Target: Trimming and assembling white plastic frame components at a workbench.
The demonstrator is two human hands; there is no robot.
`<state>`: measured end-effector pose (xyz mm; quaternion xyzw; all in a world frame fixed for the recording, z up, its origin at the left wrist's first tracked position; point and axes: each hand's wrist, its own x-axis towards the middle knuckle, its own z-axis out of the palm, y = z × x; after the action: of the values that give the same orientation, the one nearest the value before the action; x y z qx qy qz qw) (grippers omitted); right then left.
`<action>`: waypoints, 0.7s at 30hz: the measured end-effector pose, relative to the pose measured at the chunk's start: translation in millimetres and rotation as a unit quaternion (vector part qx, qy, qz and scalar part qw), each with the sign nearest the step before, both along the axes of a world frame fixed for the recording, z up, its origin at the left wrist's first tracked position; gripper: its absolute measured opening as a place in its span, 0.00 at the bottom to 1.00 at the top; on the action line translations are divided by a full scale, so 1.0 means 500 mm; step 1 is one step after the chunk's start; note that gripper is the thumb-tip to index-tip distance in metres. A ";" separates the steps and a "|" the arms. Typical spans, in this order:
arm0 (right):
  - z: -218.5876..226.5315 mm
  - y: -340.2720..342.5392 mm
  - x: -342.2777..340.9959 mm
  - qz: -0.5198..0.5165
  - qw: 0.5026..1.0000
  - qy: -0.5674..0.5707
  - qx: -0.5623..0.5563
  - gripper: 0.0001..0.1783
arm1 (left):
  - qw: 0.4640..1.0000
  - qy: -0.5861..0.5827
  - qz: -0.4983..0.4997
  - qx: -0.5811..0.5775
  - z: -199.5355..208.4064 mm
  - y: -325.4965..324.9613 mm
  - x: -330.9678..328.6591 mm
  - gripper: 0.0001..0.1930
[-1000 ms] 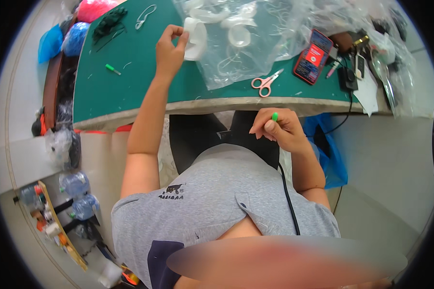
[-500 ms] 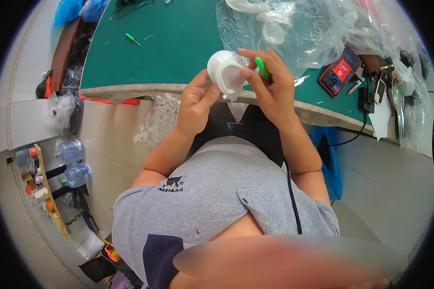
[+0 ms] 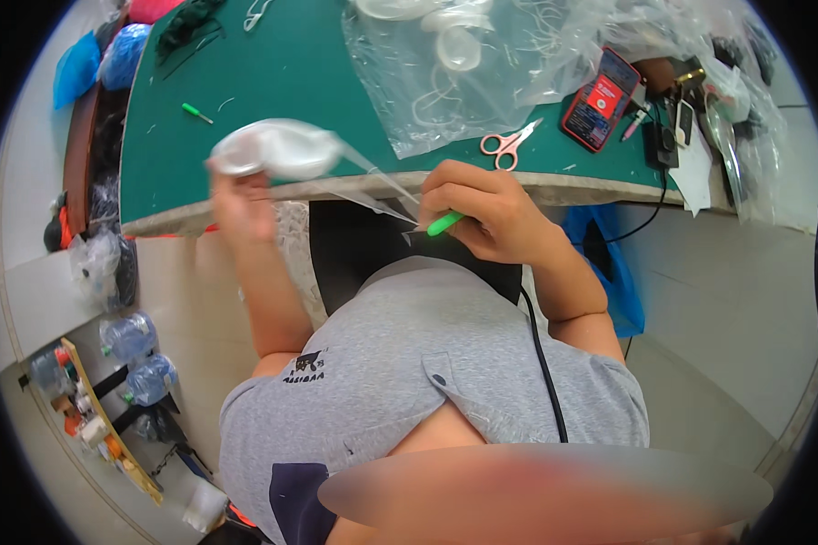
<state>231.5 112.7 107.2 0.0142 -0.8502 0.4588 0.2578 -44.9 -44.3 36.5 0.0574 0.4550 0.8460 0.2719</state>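
Head view: the green surface (image 3: 273, 82) spreads ahead of me, with clear bags (image 3: 482, 73) heaped across its far side. Near its front edge lie pink scissors (image 3: 506, 145) and, to their right, a red meter (image 3: 602, 100); a small green tool (image 3: 196, 113) lies well to the left. My left hand (image 3: 241, 204), blurred, is raised at the surface's edge, its grip clenched on a white mask (image 3: 277, 150) in clear wrap. My right hand (image 3: 482, 213) sits just below the edge, grasping a green pen (image 3: 445, 222) whose tip meets the wrap stretched from the mask.
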 end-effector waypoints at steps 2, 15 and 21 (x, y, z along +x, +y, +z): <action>-0.035 0.007 0.032 -0.038 0.999 -0.028 -0.005 0.15 | 0.995 -0.053 0.083 0.033 -0.023 -0.059 -0.132 0.18; -0.107 0.085 0.149 -0.430 0.898 -0.065 0.063 0.11 | 0.986 0.068 0.090 0.121 0.014 -0.140 -0.171 0.18; -0.159 0.168 0.234 -0.583 0.796 -0.081 0.142 0.12 | 0.986 0.035 -0.014 0.164 0.005 -0.116 -0.151 0.15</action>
<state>348.5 196.9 27.9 -0.4846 -0.7713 0.0956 0.4013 -120.4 -102.3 39.1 0.1371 0.3188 0.9026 0.2548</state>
